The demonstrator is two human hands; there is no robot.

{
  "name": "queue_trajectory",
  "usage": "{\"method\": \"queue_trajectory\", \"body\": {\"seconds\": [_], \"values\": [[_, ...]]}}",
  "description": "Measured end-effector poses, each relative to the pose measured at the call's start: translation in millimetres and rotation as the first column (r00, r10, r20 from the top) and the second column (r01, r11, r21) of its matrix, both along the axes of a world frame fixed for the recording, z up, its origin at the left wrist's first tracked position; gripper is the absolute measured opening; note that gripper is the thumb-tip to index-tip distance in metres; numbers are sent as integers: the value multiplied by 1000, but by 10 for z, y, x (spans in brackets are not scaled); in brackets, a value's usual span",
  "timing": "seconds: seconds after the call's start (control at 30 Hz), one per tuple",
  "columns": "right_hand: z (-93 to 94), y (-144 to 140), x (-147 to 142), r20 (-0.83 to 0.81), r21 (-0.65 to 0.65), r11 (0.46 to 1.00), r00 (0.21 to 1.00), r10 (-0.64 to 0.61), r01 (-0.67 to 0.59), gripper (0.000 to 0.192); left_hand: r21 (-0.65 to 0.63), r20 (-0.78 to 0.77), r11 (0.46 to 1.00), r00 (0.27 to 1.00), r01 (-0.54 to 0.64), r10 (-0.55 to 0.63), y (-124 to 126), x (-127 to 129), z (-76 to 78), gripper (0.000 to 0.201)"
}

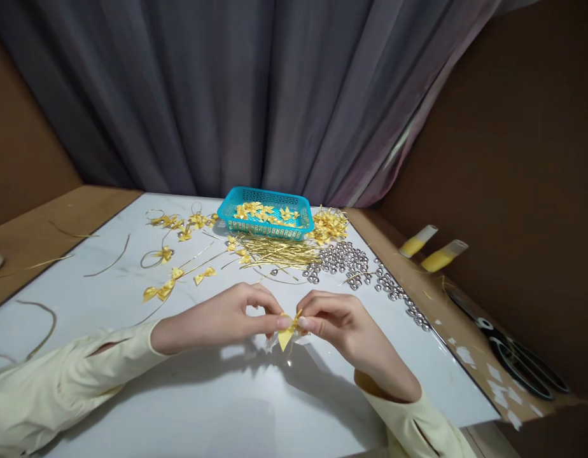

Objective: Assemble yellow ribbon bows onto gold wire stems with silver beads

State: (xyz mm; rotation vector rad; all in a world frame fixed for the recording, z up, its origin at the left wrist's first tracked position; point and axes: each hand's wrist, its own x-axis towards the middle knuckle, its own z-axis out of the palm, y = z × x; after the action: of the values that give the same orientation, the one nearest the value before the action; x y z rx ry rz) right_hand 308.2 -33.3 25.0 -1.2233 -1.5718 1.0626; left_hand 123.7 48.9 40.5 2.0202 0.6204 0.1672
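Note:
A small yellow ribbon bow (285,338) is held up over the white board, pinched from both sides. My left hand (231,312) is closed, thumb and forefinger on the bow's left part. On the other side my right hand (339,321) is closed too, its thumb and fingertips at the bow's knot. Something thin and clear hangs just beneath the bow; I cannot make out what it is. Beyond my hands lie a pile of gold wire ties (277,252) and many small silver rings (344,259). Loose yellow bows (163,291) rest to the left.
A turquoise basket (265,230) with yellow bows stands at the back, a heap of bows (329,226) beside it. Scissors (506,346), paper scraps and two yellow-filled tubes (444,256) are along the right. Bent wires (50,324) lie at left. A grey curtain (237,95) hangs behind.

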Motion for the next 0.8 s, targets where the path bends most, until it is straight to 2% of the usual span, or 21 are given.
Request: {"method": "queue_trajectory", "body": {"seconds": [0.2,0.4,0.6,0.8], "values": [[5,7,-1,-12,-17,1000,1000,15,-15,29,-3,14,1000,1000,5,-5,-10,1,0,23],[9,-1,17,23,-13,998,998,55,-54,31,-26,-35,999,998,45,-46,-12,7,27,35],[5,11,18,46,2,998,997,57,-57,33,-10,-39,1000,999,29,-29,-16,13,9,24],[-17,13,12,38,3,999,998,43,-43,27,0,19,1000,1000,24,-24,-32,1,-37,23]]}}
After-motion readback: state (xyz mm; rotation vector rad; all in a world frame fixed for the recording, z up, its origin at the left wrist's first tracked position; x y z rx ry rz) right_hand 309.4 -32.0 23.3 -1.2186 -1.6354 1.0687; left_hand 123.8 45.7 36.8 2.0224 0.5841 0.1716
